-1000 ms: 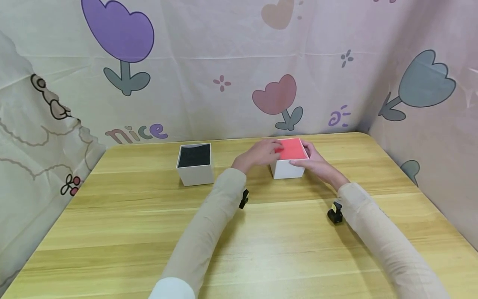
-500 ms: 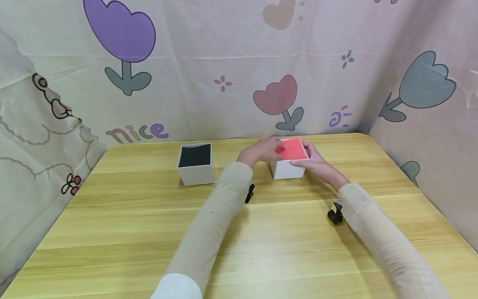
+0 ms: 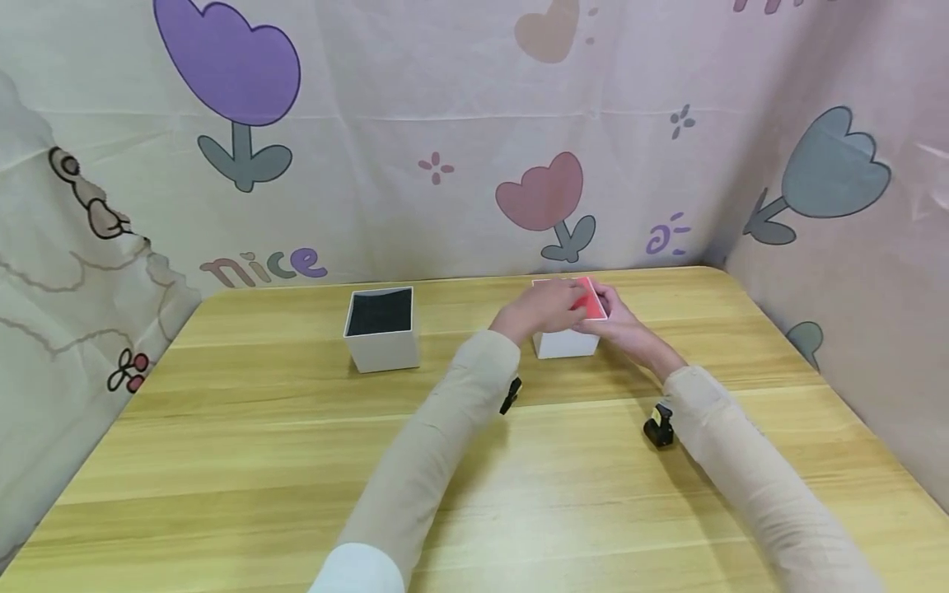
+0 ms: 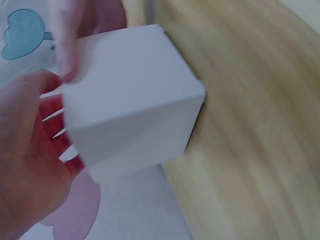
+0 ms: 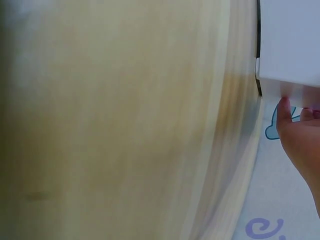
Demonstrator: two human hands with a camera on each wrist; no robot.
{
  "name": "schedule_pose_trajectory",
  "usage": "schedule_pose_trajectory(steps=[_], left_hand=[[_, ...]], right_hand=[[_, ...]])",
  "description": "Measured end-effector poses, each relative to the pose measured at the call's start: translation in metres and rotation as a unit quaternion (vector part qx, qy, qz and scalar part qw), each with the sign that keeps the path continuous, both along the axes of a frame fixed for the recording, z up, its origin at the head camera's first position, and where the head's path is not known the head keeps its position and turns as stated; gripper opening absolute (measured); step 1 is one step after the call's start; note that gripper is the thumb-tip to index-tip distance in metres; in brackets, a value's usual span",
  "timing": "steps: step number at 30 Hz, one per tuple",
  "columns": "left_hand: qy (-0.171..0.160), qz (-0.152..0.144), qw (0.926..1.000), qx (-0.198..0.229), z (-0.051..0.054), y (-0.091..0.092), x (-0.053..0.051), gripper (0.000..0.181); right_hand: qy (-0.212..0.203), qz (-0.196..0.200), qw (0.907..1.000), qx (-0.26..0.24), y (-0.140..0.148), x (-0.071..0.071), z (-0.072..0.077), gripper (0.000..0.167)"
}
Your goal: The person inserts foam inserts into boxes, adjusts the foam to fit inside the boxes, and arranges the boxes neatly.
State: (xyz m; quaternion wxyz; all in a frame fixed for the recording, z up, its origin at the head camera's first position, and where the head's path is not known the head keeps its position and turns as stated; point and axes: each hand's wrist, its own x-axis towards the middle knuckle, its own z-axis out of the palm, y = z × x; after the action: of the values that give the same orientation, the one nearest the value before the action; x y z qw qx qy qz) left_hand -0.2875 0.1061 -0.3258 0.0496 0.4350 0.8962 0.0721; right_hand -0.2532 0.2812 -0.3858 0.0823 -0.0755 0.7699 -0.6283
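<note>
A white square box [image 3: 565, 344] stands at the back of the table, right of centre, with a red surface [image 3: 595, 306] showing inside its rim. My right hand [image 3: 626, 329] holds the box's right side, thumb at the front and fingers behind. Over the red surface lies my left hand [image 3: 544, 307], its fingers extended and hiding much of the top; what lies under them is hidden. The left wrist view shows the box's plain white faces, with the left hand's fingers [image 4: 60, 145] spread behind its rim. In the right wrist view, the right hand [image 5: 305, 142] touches the box.
A second white box [image 3: 384, 350] with a black inside stands to the left. Both are on a wood-grain table [image 3: 222, 461]. Behind it hangs a printed cloth [image 3: 356, 189] with flowers, which also covers both sides.
My left hand has slid to the right across the box's top, covering more of the red surface. The right hand keeps its hold; the view has shifted slightly.
</note>
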Motion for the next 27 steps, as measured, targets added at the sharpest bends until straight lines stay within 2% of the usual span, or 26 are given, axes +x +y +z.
schedule_pose_trajectory(steps=[3, 5, 11, 17, 23, 27], left_hand=[[0.012, 0.009, 0.9998, -0.013, -0.0052, 0.0015, 0.0005, 0.045], [0.008, 0.015, 0.9998, -0.006, -0.0069, 0.0012, -0.0007, 0.047], [-0.007, 0.012, 0.9998, 0.014, -0.0067, -0.0022, -0.0033, 0.047], [-0.006, 0.009, 0.9999, 0.011, -0.0058, -0.0037, -0.0017, 0.053], [-0.026, 0.019, 0.9994, 0.010, -0.0073, -0.0037, -0.0020, 0.060], [-0.016, 0.020, 0.9997, 0.004, -0.0119, -0.0044, -0.0020, 0.061]], right_hand=[[0.000, 0.003, 1.0000, 0.002, -0.0024, -0.0002, 0.0003, 0.082], [0.001, 0.000, 1.0000, 0.007, -0.0040, -0.0006, 0.0017, 0.082], [0.004, 0.000, 0.9999, 0.011, -0.0054, -0.0013, 0.0052, 0.081], [0.005, 0.003, 1.0000, 0.008, -0.0038, -0.0012, 0.0045, 0.079], [0.011, 0.012, 0.9999, -0.002, -0.0021, -0.0035, 0.0022, 0.080], [0.010, 0.015, 0.9998, -0.007, -0.0021, -0.0044, 0.0008, 0.081]])
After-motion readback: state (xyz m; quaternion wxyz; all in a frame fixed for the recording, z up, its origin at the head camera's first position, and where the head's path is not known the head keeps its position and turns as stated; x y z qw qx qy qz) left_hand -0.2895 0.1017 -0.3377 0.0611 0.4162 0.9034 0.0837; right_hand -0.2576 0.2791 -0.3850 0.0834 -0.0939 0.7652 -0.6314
